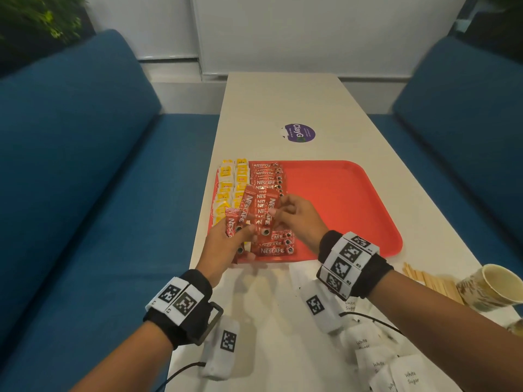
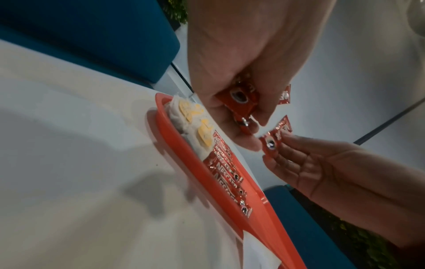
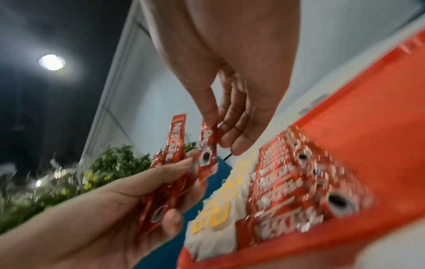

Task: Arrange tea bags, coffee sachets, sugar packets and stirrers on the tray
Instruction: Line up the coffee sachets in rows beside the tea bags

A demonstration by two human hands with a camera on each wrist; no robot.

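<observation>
Head view: the coffee-sachet step is being worked. A fan of coffee sachets (image 1: 249, 213) is being gripped in the left hand (image 1: 226, 244) above the near-left corner of the red tray (image 1: 353, 199). One sachet at the fan's right side is being pinched by the right hand (image 1: 297, 216). Tea bags (image 1: 229, 188) are lying in columns along the tray's left edge; a column of laid sachets (image 1: 268, 176) is lying just beside them. The tray's right part is being left bare, giving open room. Sugar packets (image 1: 396, 372) and stirrers (image 1: 433, 281) are lying on the bench (image 1: 283, 103) near its front edge, beside a tipped paper cup (image 1: 489, 287); they are judged not yet done.

Left wrist view: the bundle (image 2: 241, 98) is being clamped by curled fingers and thumb; the single sachet (image 2: 273, 142) is being held at the right fingertips (image 2: 287, 145), over the tray's raised rim (image 2: 174, 145).

Right wrist view: the single sachet (image 3: 207, 149) is being pinched by thumb and forefinger, clear of the laid column (image 3: 299, 185). The next move is judged to call for drawing it free and laying it flat, parallel to the column. The tea bags sit close to the left rim, so little spare room is being offered there.
</observation>
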